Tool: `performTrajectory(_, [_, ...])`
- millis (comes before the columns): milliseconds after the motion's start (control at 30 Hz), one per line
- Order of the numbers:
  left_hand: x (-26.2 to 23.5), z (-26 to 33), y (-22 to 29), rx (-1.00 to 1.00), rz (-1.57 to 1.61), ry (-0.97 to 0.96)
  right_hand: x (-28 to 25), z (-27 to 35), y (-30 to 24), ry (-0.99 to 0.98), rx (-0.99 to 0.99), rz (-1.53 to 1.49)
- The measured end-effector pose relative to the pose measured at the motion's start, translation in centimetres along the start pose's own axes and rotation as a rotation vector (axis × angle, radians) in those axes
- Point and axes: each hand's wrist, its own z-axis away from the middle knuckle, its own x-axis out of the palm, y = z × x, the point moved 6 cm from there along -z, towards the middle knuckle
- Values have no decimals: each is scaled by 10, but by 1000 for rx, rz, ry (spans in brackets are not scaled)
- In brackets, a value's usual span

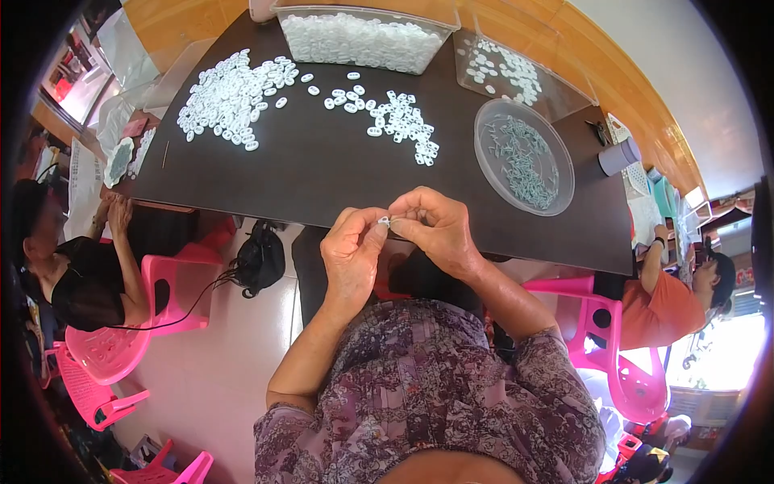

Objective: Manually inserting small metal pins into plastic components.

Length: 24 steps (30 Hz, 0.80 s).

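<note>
Just over the near edge of the dark table point(306, 194), my two hands meet fingertip to fingertip. Thumb and forefinger of my left hand point(351, 256) pinch a small white plastic piece point(384, 220). My right hand point(439, 230) is closed in a pinch against that piece; whatever its fingertips hold is too small to name. Ahead lies a small cluster of white pieces point(403, 121) with dark marks. Further left spreads a larger pile of white oval pieces point(222, 101) with holes. To the right, a round clear tray point(481, 153) holds many small grey-green screw-like parts point(524, 161).
A clear bin point(363, 64) full of white pieces stands at the far edge, beside a clear tray point(556, 89) with more. A grey cylinder point(619, 156) lies at the right. People sit at the left point(89, 282) and right point(665, 302), near pink chairs point(173, 298).
</note>
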Motion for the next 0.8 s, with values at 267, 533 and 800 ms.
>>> performTrajectory(267, [-1, 1, 0, 91, -75, 5, 5, 0, 3, 12, 28, -96])
performTrajectory(533, [-4, 0, -7, -23, 150, 43, 6, 0, 8, 8, 18, -33])
performTrajectory(800, [-1, 2, 5, 199, -179, 55, 10, -1, 11, -27, 65, -38])
